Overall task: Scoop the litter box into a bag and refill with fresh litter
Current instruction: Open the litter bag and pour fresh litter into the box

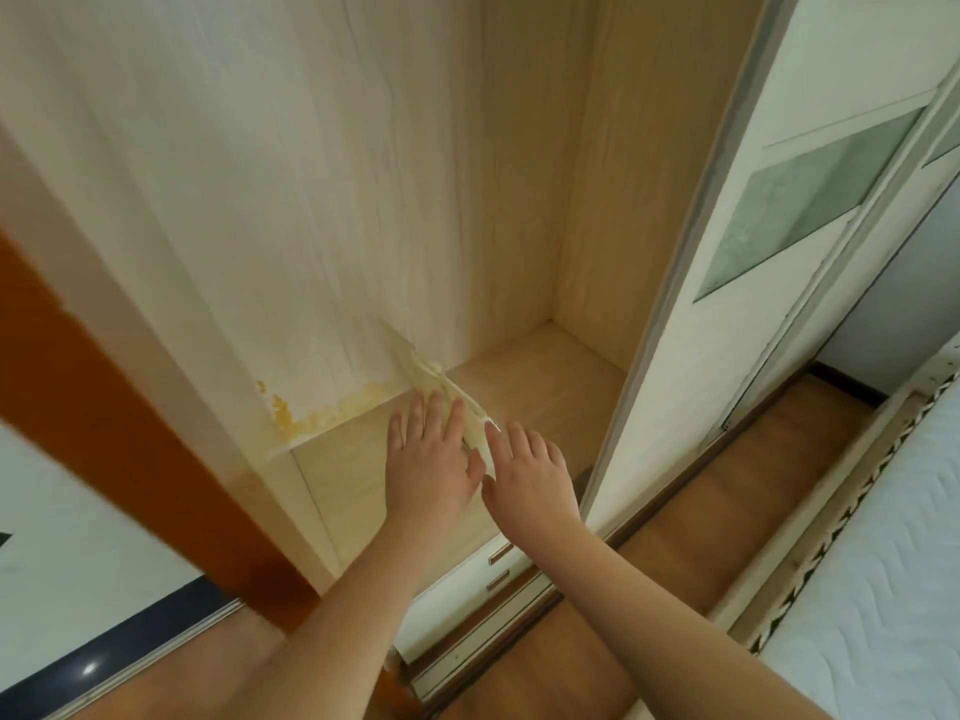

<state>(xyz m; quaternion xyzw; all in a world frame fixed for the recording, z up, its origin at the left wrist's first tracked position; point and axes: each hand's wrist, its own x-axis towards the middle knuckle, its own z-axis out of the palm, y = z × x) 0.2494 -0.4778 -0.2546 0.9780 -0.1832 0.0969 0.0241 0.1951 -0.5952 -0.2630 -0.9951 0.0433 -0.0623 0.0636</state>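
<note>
Both my hands reach into an open wooden wardrobe compartment. A pale cream flat object [451,394], perhaps a folded bag, leans in the corner against the left inner panel. My left hand [428,462] lies with straight fingers against its lower end. My right hand [530,478] is just right of it, fingers spread, its fingertips near the object's lower edge. No litter box, scoop or litter is in view.
The wardrobe shelf [545,387] is light wood with a yellowish stain [311,415] at the left panel's base. A white sliding door [727,283] with a glass pane stands to the right. Drawers [493,563] lie below; a mattress [883,563] is at right.
</note>
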